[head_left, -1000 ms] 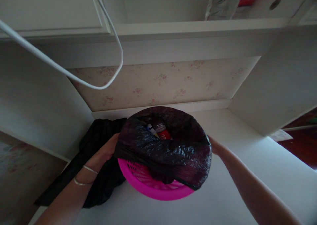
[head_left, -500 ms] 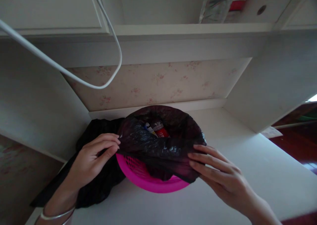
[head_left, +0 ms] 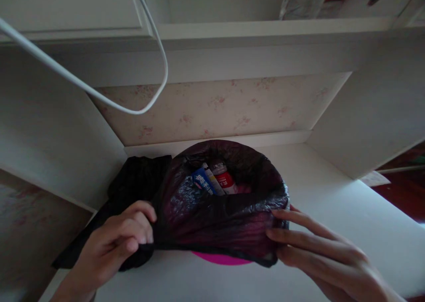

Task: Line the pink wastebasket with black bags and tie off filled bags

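Note:
A black garbage bag lines a pink plastic basket, its edge folded outward over the near rim and covering most of the basket's front. My left hand is closed on the bag's edge, pulling it taut to the left. At the right side, my right hand grips the bag by the rim, with fingers fairly straight and pressed on the plastic. Inside lie a blue and white packet and a bottle with a red label.
More black plastic lies crumpled left of the basket on the white tabletop. A white cable loops down at upper left. Above, a white shelf holds a clear bag. Side panels stand left and right.
The bag's front edge has come down over the near rim, hiding more of the pink basket. My left hand has moved lower and closed tighter. The packet inside shows more.

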Tool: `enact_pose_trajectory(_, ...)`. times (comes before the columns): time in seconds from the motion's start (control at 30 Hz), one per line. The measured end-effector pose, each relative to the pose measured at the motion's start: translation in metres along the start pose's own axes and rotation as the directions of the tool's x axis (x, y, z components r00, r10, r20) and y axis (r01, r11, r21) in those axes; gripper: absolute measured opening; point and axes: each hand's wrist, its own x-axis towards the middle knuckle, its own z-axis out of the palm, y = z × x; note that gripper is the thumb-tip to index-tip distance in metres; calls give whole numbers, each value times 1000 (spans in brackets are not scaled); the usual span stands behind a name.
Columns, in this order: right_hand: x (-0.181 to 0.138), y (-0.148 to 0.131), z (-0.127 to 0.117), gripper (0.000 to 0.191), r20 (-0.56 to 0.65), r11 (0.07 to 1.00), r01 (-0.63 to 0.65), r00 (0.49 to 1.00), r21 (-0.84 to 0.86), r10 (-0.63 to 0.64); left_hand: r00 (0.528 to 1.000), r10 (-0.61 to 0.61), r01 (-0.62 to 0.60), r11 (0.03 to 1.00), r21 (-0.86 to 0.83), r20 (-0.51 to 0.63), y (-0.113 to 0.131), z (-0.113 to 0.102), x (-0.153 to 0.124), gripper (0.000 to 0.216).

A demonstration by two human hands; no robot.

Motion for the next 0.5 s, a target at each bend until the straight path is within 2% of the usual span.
enact_pose_trajectory(0.07,2,-4,2,16,11,1000,-8,1000,14,8,996,-22,29,996,-79,82,-6,-1,-2,35)
enact_pose_trajectory(0.13,3,-6,8,14,-6,998,-51,999,-22,51,980,-39,64,990,-122,195,-12,-2,-4,36)
enact_pose_trajectory(0.17,2,-6,12,19,-32,996,-65,998,-56,63,960,-51,87,989,-119,277,-14,-1,-4,37)
enact_pose_trajectory(0.23,-1,-3,21,32,-104,992,-61,993,-110,50,885,-97,141,988,-63,454,-18,1,-4,41)
enact_pose_trajectory(0.3,-6,1,29,42,-146,994,-44,989,-101,29,824,-170,187,982,24,540,-21,7,-3,40)
enact_pose_trajectory(0.33,-9,2,32,42,-161,997,-44,986,-66,33,821,-202,202,978,58,534,-21,10,-3,38)
enact_pose_trajectory(0.5,-16,-4,23,20,-229,980,-105,963,172,143,890,-272,258,962,88,365,-20,23,-7,28)
